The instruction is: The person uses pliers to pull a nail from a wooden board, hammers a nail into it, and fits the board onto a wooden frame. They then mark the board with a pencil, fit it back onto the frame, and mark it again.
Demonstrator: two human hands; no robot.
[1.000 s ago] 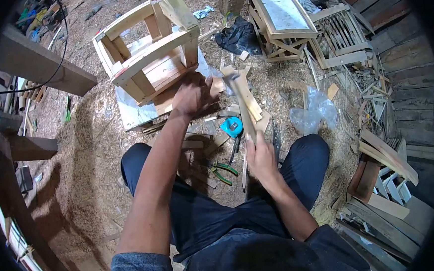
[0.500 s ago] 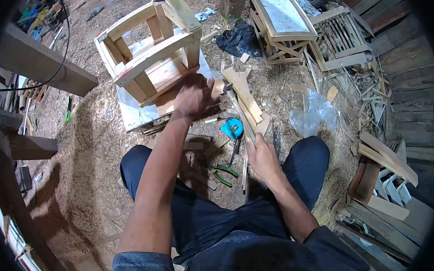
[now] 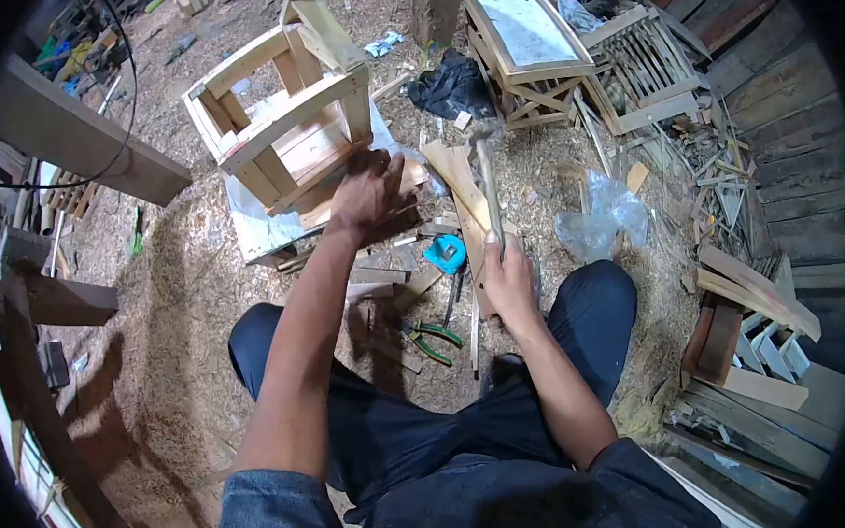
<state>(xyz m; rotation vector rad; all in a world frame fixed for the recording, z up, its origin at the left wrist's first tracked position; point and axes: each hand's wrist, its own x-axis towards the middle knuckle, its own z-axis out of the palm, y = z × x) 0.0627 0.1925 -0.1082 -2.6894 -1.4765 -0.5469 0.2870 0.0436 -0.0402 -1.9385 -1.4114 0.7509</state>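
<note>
Wooden frame (image 3: 292, 112) over a pale board (image 3: 264, 239), ahead and left.
Hammer (image 3: 491, 192) wrapped in the right hand (image 3: 509, 280); apart from it, the left hand (image 3: 368, 188) is at the frame's near edge, grip unclear. Best, I judge: steady wood, short controlled swings, fingers well clear.

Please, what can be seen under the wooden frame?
Under the frame, a white board shows at the near left corner. The frame covers its middle, and the left hand blocks some of the near right side; what lies there cannot be seen.
</note>
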